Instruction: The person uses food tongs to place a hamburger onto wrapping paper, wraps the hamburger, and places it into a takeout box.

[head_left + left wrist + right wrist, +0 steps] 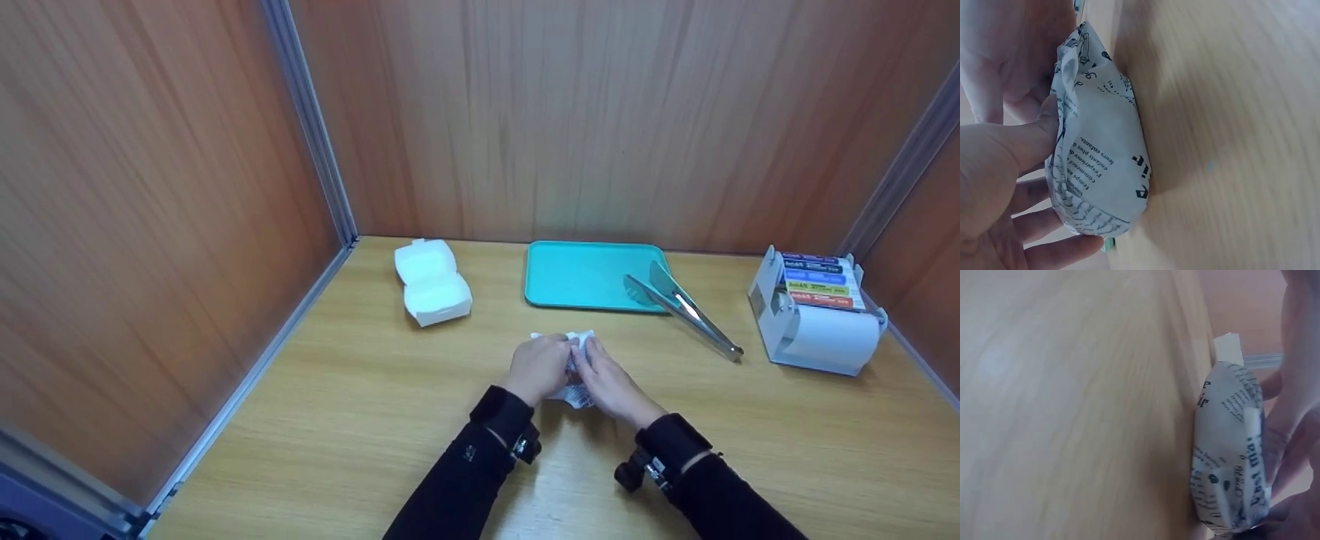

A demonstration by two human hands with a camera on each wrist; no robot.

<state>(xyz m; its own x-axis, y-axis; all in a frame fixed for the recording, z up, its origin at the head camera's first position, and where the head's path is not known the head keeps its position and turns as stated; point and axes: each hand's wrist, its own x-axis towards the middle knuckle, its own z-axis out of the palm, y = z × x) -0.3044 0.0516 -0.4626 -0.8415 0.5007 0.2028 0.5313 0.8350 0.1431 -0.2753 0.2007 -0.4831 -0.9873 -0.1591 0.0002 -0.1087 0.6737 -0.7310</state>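
Observation:
Near the middle of the table, both hands are on a parcel wrapped in white printed paper (1100, 140). My left hand (536, 366) grips one side, its thumb (1030, 138) on the upper fold and its fingers spread along the rounded end. From the other side my right hand (611, 382) holds the same wrapped parcel (1227, 444), fingers against its upper side. A loose paper edge (576, 396) shows below the hands in the head view. Whatever lies inside the paper is hidden.
A white hinged takeaway box (437, 294) stands open at the back left. Behind the hands lies a turquoise tray (574, 274), with metal tongs (701, 326) across its right edge. A white dispenser (821, 330) of rolls stands at the right. Wooden panels (600, 120) enclose the table.

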